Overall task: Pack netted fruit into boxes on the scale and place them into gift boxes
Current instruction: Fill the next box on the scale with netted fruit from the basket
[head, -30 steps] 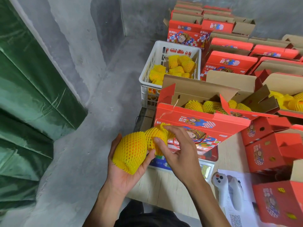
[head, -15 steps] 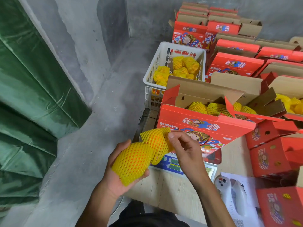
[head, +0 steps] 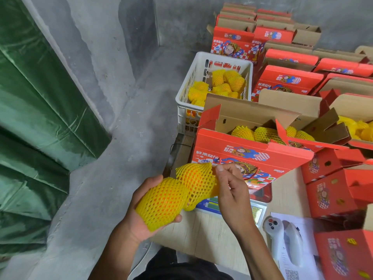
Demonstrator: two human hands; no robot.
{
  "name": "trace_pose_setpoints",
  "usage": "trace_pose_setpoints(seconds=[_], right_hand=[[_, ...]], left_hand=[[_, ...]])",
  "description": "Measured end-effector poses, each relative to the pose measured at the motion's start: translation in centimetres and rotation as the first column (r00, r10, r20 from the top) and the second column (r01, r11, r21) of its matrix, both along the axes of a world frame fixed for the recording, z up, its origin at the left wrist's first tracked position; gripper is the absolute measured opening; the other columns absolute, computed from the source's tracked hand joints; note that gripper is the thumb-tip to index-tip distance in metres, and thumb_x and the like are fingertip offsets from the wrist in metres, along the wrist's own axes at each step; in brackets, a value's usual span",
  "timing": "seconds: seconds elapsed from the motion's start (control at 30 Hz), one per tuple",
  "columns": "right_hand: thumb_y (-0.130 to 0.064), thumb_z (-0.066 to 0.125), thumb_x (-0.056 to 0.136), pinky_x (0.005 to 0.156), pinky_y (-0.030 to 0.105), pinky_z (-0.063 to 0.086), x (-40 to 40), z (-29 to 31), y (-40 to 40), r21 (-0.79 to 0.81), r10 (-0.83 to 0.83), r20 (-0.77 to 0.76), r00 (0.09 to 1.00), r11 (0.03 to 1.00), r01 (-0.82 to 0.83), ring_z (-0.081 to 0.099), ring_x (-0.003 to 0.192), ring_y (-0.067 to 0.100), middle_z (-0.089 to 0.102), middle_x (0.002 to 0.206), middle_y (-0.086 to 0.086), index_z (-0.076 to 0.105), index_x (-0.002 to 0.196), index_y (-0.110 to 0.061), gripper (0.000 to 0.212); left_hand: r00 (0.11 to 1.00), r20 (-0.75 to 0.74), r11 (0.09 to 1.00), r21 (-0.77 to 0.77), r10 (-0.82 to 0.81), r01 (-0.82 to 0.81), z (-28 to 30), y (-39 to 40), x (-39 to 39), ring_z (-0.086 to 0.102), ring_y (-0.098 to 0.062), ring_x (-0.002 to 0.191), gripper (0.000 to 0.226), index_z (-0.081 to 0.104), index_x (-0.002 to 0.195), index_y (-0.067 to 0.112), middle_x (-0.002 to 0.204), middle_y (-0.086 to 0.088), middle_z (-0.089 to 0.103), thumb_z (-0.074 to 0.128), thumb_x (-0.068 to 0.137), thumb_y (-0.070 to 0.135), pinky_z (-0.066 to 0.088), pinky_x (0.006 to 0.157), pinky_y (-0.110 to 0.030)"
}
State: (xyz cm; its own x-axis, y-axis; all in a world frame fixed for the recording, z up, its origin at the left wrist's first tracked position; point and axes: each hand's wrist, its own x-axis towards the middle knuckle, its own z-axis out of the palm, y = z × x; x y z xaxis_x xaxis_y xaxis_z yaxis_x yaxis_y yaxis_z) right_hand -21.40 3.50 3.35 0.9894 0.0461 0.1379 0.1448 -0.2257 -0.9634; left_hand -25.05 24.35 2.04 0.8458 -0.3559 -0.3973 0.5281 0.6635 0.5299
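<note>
A green tarpaulin (head: 40,110) hangs in glossy creased folds at nine o'clock, against the rough grey concrete wall (head: 90,47).

At about six o'clock the left hand (head: 141,215) cups a netted fruit (head: 162,203) from below, thumb and curled fingers wrapped round it, probably to keep it steady and out of the way. Touching it on the right is a second netted fruit (head: 196,182), gripped by the right hand (head: 230,190), whose fingertips pinch the loose collar of the net at its top, seemingly to tidy the sleeve before packing. Both nets are springy yellow foam mesh, diamond-holed, with orange skin showing through.

Just beyond the hands, toward one o'clock, an open red gift box (head: 252,152) of printed corrugated card stands on the scale (head: 256,209), flaps up so that fruit can drop in; several netted fruits already lie inside. At twelve o'clock a white slotted plastic crate (head: 185,93) holds the supply. More red gift boxes (head: 288,77) crowd the right side, some open and filled. At four o'clock a white handheld controller (head: 282,237) lies on printed paper (head: 292,219) on the pale wooden table (head: 212,235).
</note>
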Motion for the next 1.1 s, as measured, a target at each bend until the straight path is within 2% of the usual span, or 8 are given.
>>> trace_pose_setpoints(seconds=[0.13,0.2,0.3,0.43,0.67,0.77,0.9,1.1], right_hand=[[-0.017,0.059,0.103,0.089,0.016,0.047,0.3,0.1,-0.8,0.107,-0.006,-0.098,0.995,0.994,0.017,0.057,0.118,0.012,0.06,0.12,-0.001,0.074,0.092,-0.016,0.018],[-0.011,0.062,0.1,0.099,0.034,0.052,0.3,-0.1,-1.2,0.189,0.089,-0.186,0.978,0.981,-0.054,0.06,0.121,0.019,0.065,0.125,0.005,0.073,0.1,-0.006,0.012],[-0.023,0.066,0.095,0.092,0.053,0.046,0.0,0.3,-1.5,0.391,0.245,-0.318,0.916,0.914,-0.109,0.058,0.105,0.037,0.06,0.116,0.029,0.057,0.112,0.002,0.032],[-0.018,0.068,0.084,0.09,0.047,0.054,-0.1,0.3,-1.6,0.562,0.307,-0.419,0.855,0.827,-0.022,0.062,0.109,0.039,0.067,0.118,0.022,0.05,0.126,-0.009,0.047],[-0.015,0.061,0.092,0.108,0.057,0.047,-0.1,-1.0,-2.3,0.445,0.282,-0.316,0.906,0.887,-0.12,0.062,0.124,0.037,0.067,0.13,0.015,0.062,0.135,-0.011,0.043],[-0.022,0.064,0.088,0.109,0.057,0.046,0.0,-1.5,-2.4,0.406,0.238,-0.312,0.92,0.909,-0.097,0.063,0.122,0.035,0.07,0.126,0.012,0.067,0.13,-0.016,0.042],[-0.034,0.064,0.083,0.097,0.031,0.055,0.0,-1.4,-2.3,0.357,0.225,-0.287,0.931,0.927,-0.114,0.067,0.117,0.024,0.072,0.122,0.006,0.071,0.124,-0.022,0.043],[-0.025,0.063,0.082,0.089,0.022,0.055,-0.2,-1.8,-3.7,0.289,0.266,-0.34,0.902,0.942,-0.169,0.07,0.108,0.017,0.076,0.114,0.001,0.07,0.121,-0.025,0.04]], left_hand=[[0.994,0.046,0.994,-0.039,-0.096,0.098,-0.1,0.4,-0.3,0.069,-0.029,0.086,0.044,0.076,0.099,0.014,0.102,-0.013,0.071,0.084,0.075,0.05,0.056,0.06,-0.037],[0.991,0.042,0.986,-0.107,-0.127,0.13,0.1,0.5,-0.2,0.069,-0.031,0.094,0.042,0.075,0.106,0.012,0.109,-0.015,0.07,0.076,0.085,0.049,0.057,0.064,-0.038],[0.988,0.095,0.964,-0.222,-0.125,0.144,0.2,0.7,0.2,0.064,-0.033,0.113,0.045,0.066,0.125,0.008,0.127,-0.016,0.065,0.045,0.105,0.043,0.056,0.082,-0.04],[0.979,0.11,0.952,-0.236,-0.171,0.193,0.3,0.5,0.5,0.06,-0.034,0.118,0.048,0.062,0.129,0.005,0.133,-0.019,0.061,0.042,0.106,0.043,0.055,0.086,-0.039],[0.983,-0.019,0.971,-0.165,-0.181,0.175,-0.1,0.6,0.6,0.07,-0.037,0.097,0.053,0.076,0.108,0.008,0.114,-0.021,0.07,0.091,0.071,0.044,0.06,0.069,-0.043],[0.984,-0.1,0.982,-0.131,-0.149,0.135,-0.1,0.7,0.7,0.069,-0.038,0.098,0.054,0.074,0.111,0.008,0.117,-0.022,0.068,0.089,0.073,0.043,0.059,0.07,-0.043],[0.977,-0.167,0.989,-0.086,-0.131,0.118,-0.6,0.7,0.6,0.07,-0.036,0.094,0.051,0.073,0.11,0.008,0.11,-0.02,0.068,0.087,0.076,0.043,0.058,0.07,-0.042],[0.942,-0.105,0.924,-0.256,-0.318,0.284,-1.4,2.4,0.5,0.066,-0.034,0.09,0.071,0.056,0.139,-0.001,0.124,-0.024,0.057,0.07,0.09,0.049,0.059,0.071,-0.04]])
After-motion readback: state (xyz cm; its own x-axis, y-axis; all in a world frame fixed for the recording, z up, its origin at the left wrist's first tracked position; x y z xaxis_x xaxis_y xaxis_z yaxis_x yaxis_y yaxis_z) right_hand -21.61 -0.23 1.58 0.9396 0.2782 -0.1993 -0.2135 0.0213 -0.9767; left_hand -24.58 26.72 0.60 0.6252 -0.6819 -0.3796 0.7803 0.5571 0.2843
